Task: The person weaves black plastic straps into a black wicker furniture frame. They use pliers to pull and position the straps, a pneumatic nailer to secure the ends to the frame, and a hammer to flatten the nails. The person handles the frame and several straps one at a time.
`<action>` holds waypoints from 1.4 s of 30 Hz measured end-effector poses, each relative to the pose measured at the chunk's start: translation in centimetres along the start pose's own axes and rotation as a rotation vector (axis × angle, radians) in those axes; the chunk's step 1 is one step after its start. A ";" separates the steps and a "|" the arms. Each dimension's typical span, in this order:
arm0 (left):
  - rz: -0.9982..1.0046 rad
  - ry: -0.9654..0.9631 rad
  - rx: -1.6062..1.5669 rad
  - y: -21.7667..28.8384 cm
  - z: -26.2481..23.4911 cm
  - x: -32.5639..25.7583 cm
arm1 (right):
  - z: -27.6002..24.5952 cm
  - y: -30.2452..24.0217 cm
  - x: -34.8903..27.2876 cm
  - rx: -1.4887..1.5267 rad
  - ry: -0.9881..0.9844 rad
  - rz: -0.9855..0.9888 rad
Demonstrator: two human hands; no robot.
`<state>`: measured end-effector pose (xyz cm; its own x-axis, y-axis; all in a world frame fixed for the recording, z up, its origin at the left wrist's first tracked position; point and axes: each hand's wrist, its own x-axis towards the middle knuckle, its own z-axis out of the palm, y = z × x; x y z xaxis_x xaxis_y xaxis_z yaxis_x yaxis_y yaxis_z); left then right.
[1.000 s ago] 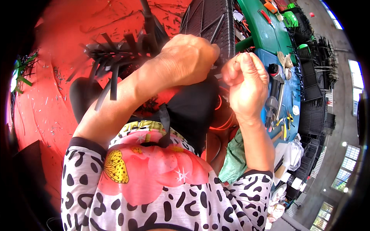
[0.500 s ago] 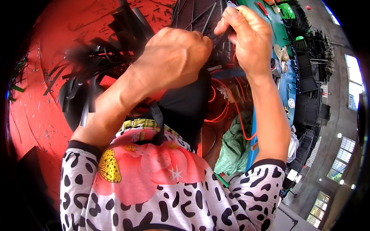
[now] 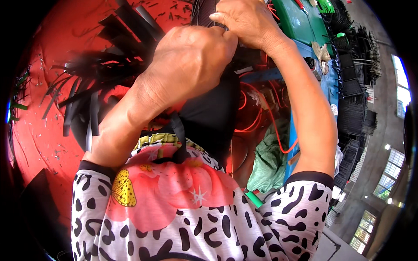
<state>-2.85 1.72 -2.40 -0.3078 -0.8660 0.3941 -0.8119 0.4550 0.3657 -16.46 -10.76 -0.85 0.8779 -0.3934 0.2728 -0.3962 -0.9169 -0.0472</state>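
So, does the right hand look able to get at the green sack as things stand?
Probably yes: the right hand could draw back toward the green sack, which lies largely uncovered left of the right forearm, with just a red cord at its edge. How low it lies, I cannot tell.

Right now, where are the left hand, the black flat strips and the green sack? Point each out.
Left hand (image 3: pixel 191 56): head view, on the back of the hand.
Black flat strips (image 3: pixel 133 24): head view, on an upper strip.
Green sack (image 3: pixel 267 163): head view, on its crumpled side.
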 end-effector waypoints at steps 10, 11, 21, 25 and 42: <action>0.147 0.089 -0.080 -1.0 0.3 0.1 | -0.4 0.4 0.8 0.036 -0.195 0.087; 0.148 0.100 -0.069 -1.0 0.4 0.2 | -0.7 0.3 1.0 0.047 -0.256 0.123; 0.187 0.105 -0.044 -0.6 0.8 0.9 | -4.0 -1.8 2.7 -0.132 -0.433 0.179; 0.179 0.102 -0.015 -0.3 0.8 0.5 | -5.0 -2.6 3.7 -0.166 -0.652 0.189; 0.222 0.083 -0.107 0.6 0.4 0.4 | -2.0 1.1 5.6 0.393 -1.166 -0.111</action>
<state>-3.66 1.62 -2.38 -0.4267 -0.7247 0.5411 -0.6707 0.6549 0.3482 -12.50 -13.82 2.60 0.6960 0.0485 -0.7164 -0.3731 -0.8280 -0.4186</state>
